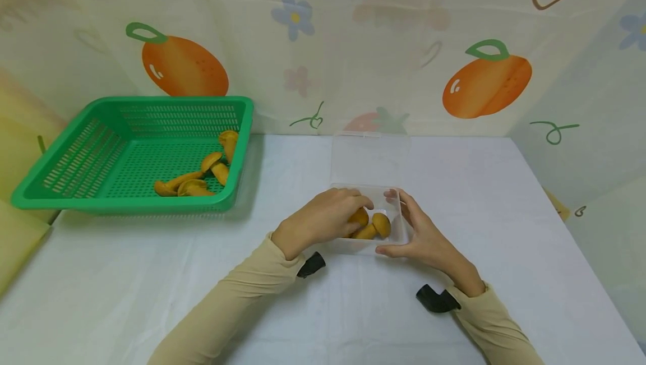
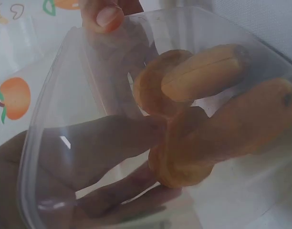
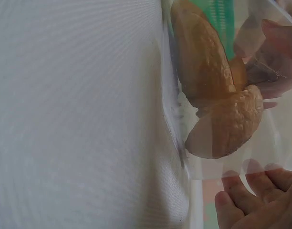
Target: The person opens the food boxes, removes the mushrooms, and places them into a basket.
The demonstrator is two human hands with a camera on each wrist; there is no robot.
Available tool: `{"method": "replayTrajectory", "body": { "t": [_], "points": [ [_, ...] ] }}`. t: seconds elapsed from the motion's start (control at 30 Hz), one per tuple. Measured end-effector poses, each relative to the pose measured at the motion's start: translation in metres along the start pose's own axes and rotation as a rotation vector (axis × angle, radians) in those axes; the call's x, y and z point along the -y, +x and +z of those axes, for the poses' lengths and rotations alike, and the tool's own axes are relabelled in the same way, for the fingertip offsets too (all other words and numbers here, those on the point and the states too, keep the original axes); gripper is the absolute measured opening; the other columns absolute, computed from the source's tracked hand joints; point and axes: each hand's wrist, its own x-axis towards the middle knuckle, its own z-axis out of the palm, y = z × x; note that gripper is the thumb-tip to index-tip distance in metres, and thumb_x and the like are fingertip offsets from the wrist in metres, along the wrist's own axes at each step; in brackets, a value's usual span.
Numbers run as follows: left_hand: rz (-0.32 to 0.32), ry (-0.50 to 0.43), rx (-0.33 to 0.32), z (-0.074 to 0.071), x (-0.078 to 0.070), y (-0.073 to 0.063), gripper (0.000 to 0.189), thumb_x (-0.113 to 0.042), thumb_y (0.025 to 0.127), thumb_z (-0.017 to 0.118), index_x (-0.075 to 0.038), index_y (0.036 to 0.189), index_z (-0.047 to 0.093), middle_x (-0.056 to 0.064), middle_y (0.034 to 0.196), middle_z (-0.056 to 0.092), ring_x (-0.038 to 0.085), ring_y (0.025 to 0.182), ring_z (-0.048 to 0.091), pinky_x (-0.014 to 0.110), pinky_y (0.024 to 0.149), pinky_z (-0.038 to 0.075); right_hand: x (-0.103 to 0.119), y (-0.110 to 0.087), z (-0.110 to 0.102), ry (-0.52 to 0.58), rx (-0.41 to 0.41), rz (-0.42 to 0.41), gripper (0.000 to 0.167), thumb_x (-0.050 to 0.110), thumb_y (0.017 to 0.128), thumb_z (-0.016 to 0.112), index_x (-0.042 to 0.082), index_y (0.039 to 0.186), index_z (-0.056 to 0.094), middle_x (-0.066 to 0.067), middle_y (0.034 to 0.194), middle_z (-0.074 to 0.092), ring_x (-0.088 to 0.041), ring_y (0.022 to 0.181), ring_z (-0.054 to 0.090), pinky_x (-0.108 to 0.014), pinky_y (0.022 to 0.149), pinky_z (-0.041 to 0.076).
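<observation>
A clear plastic box (image 1: 363, 247) stands on the table with two brown mushrooms inside. My left hand (image 1: 325, 216) reaches in from above; its thumb and fingers hold one mushroom (image 1: 359, 217) by the cap, as the left wrist view shows through the wall. Beside it lies the second mushroom (image 1: 381, 225), touched by no finger that I can see. At the box's right end, my right hand (image 1: 421, 239) grips it, thumb at the front corner and fingers toward the back. The right wrist view catches these fingers (image 3: 251, 191) against the wall.
The box's transparent lid (image 1: 370, 157) lies folded back behind it. At the far left stands a green basket (image 1: 126, 203) with several mushrooms (image 1: 194, 186) in its right part. A patterned cloth (image 1: 323, 45) hangs behind the white-covered table (image 1: 479, 197).
</observation>
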Motion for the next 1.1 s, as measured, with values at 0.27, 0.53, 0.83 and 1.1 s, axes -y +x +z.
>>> {"method": "replayTrajectory", "body": {
  "t": [0.27, 0.53, 0.83, 1.1],
  "points": [
    [-0.004, 0.051, 0.006, -0.0016, -0.0012, 0.0006, 0.04, -0.015, 0.088, 0.076, -0.005, 0.125, 0.068, 0.008, 0.112, 0.065, 0.02, 0.097, 0.061, 0.031, 0.088, 0.052, 0.0, -0.0004, -0.0003, -0.008, 0.0, 0.006, 0.107, 0.017, 0.071, 0.09, 0.011, 0.154, 0.023, -0.013, 0.157, 0.033, -0.03, 0.149, 0.026, -0.055, 0.121, 0.021],
    [0.025, 0.048, -0.013, -0.001, -0.0003, -0.0017, 0.013, -0.009, 0.087, 0.074, -0.009, 0.1, 0.077, 0.005, 0.105, 0.065, 0.019, 0.092, 0.059, 0.031, 0.088, 0.05, 0.0009, -0.0002, 0.0002, 0.004, 0.004, 0.011, 0.108, 0.018, 0.071, 0.09, 0.012, 0.154, 0.022, -0.013, 0.157, 0.033, -0.029, 0.148, 0.027, -0.055, 0.121, 0.021],
    [0.007, 0.059, -0.015, 0.0002, -0.0034, 0.0007, 0.017, -0.004, 0.089, 0.068, -0.005, 0.105, 0.073, 0.006, 0.1, 0.072, 0.019, 0.088, 0.064, 0.035, 0.087, 0.053, -0.0011, -0.0013, 0.0003, -0.004, 0.003, 0.011, 0.107, 0.018, 0.072, 0.09, 0.012, 0.155, 0.022, -0.015, 0.156, 0.034, -0.033, 0.148, 0.028, -0.06, 0.12, 0.021],
    [-0.049, 0.155, -0.05, 0.0032, -0.0056, 0.0058, 0.013, -0.006, 0.091, 0.069, -0.008, 0.104, 0.073, 0.001, 0.095, 0.075, 0.019, 0.084, 0.068, 0.031, 0.08, 0.056, 0.0007, -0.0009, 0.0003, 0.005, 0.002, 0.027, 0.108, 0.019, 0.071, 0.09, 0.012, 0.155, 0.022, -0.012, 0.156, 0.034, -0.028, 0.148, 0.028, -0.054, 0.122, 0.02]
  ]
}}
